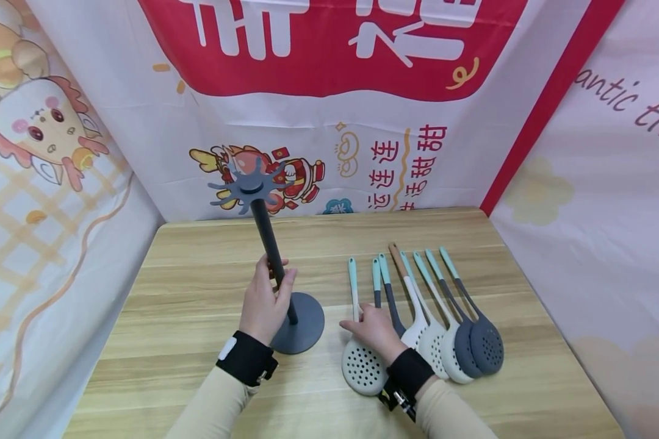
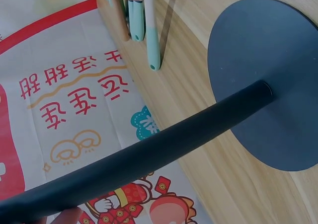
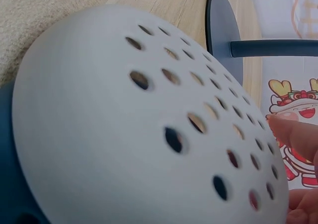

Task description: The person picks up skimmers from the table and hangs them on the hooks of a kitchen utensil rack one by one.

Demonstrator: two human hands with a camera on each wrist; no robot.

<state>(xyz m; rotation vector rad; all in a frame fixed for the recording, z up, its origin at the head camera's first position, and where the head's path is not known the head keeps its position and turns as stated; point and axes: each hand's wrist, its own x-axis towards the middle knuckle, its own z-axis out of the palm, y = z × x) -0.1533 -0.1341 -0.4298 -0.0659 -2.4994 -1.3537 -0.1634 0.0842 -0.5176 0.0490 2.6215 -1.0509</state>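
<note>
A dark grey utensil stand (image 1: 271, 244) with a round base and a hooked top stands left of the table's middle. My left hand (image 1: 266, 305) grips its pole (image 2: 144, 159) above the base. To the right, my right hand (image 1: 376, 332) pinches the pale neck of a light grey skimmer (image 1: 364, 367) with a mint handle end. That skimmer's perforated head fills much of the right wrist view, where the fingers (image 3: 295, 134) show at the right edge. The grip itself is partly hidden there.
Several more kitchen utensils lie side by side to the right, among them a dark grey skimmer (image 1: 487, 346), a white tool with a brown handle end (image 1: 398, 259) and a white skimmer (image 1: 454, 360). Printed cloth (image 1: 307, 116) hangs behind the wooden table (image 1: 187, 317).
</note>
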